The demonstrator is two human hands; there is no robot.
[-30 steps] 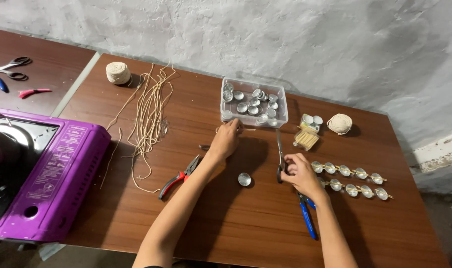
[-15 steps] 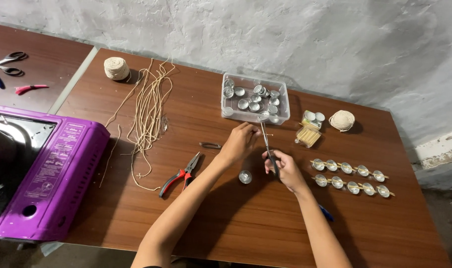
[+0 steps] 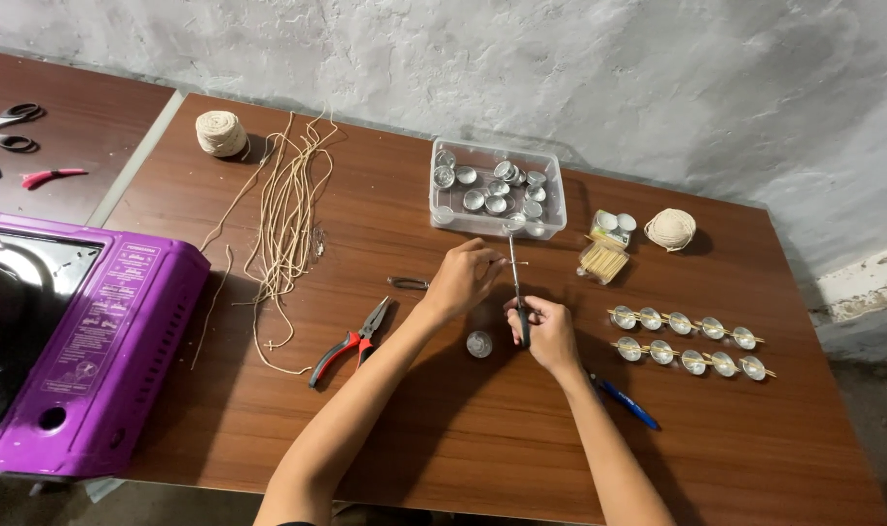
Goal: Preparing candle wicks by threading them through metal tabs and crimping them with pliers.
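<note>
My left hand (image 3: 466,278) pinches a short piece of cord held crosswise over the table. My right hand (image 3: 544,328) grips black-handled scissors (image 3: 514,278), blades pointing up toward the cord at my left fingertips. A small silver cup (image 3: 478,343) sits on the table just below and between the hands. A clear plastic box (image 3: 497,189) with several silver cups stands just beyond the hands.
Red-handled pliers (image 3: 351,342) lie left of my forearm. Loose cords (image 3: 287,219) and a twine ball (image 3: 218,131) lie far left. A purple stove (image 3: 78,341) sits at the left edge. Two rows of cups on sticks (image 3: 685,341), a blue pen (image 3: 626,403), a toothpick box (image 3: 601,261) and another twine ball (image 3: 668,228) are on the right.
My right hand lifted the scissors off the table and brought them upright to the cord. My left hand drew back from the box, holding the cord piece.
</note>
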